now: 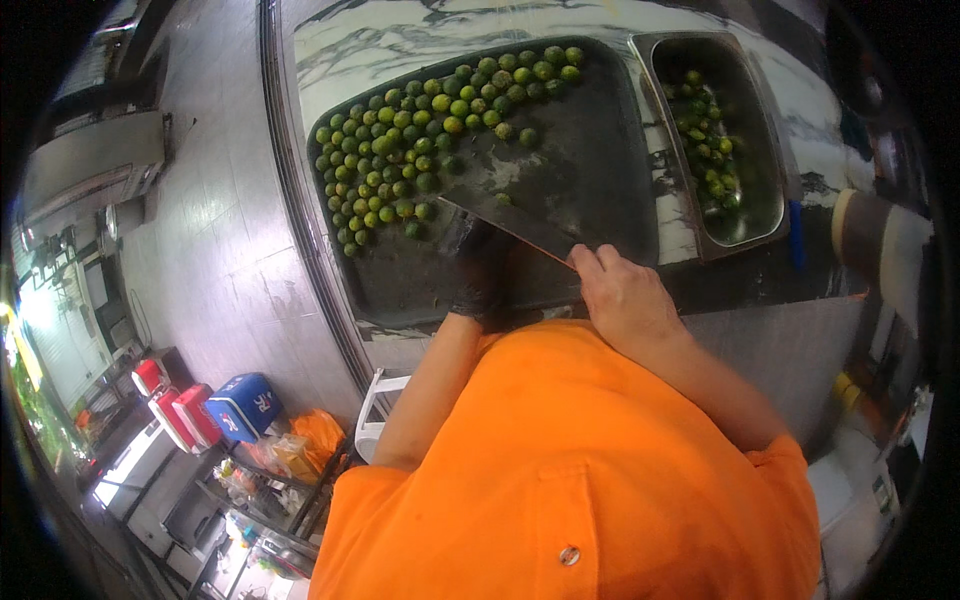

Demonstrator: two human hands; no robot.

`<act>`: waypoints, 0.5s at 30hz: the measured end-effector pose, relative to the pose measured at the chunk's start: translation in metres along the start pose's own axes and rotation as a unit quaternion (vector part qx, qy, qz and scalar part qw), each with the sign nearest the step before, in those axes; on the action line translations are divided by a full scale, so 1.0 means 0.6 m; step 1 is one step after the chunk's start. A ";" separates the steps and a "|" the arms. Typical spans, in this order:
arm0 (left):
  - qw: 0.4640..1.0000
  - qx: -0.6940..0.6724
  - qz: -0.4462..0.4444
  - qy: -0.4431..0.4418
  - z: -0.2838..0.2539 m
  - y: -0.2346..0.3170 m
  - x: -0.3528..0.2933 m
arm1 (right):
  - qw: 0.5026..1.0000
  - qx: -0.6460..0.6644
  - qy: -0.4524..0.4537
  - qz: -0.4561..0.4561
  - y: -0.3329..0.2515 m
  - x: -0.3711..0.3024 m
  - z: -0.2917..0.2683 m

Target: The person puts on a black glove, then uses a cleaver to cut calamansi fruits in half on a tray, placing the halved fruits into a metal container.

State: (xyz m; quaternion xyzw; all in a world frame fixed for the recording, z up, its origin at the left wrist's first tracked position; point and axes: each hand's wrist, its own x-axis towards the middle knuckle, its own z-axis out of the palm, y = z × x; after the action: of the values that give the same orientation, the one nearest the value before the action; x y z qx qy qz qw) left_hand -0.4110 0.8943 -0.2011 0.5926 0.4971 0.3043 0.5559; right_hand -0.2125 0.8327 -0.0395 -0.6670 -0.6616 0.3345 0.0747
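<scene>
My right hand [630,302], bare, is wrapped round the handle end of a knife [518,226]. The broad blade slants up and left across the dark tray [608,150]. My left hand [483,262] wears a black glove and sits low over the tray, just under the blade; its fingers blend into the dark surface and are partly hidden. Small round green limes [385,145] crowd the tray's left and far side. One lime piece [503,199] shows right beyond the blade.
To the right of the tray stands a deep metal pan [768,200] with cut limes [712,150] in it. A blue-handled tool [797,235] lies beside the pan. The marble-patterned counter [400,40] shows behind. A white stool [378,405] is by my left forearm.
</scene>
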 end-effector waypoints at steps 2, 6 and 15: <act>0.999 0.043 0.025 -0.015 0.000 0.006 0.002 | 1.000 -0.008 -0.015 -0.001 -0.001 -0.002 -0.014; 0.992 0.102 0.060 -0.042 0.001 0.004 0.006 | 0.999 0.012 0.008 -0.028 -0.009 0.056 0.013; 0.993 0.111 0.017 0.040 0.001 0.094 0.019 | 0.998 0.055 0.033 -0.009 0.023 0.034 0.018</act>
State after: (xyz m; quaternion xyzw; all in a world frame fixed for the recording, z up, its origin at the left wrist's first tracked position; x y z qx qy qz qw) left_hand -0.3927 0.9110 -0.1493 0.6462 0.5400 0.2800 0.4608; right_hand -0.2089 0.8462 -0.0622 -0.6668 -0.6452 0.3473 0.1362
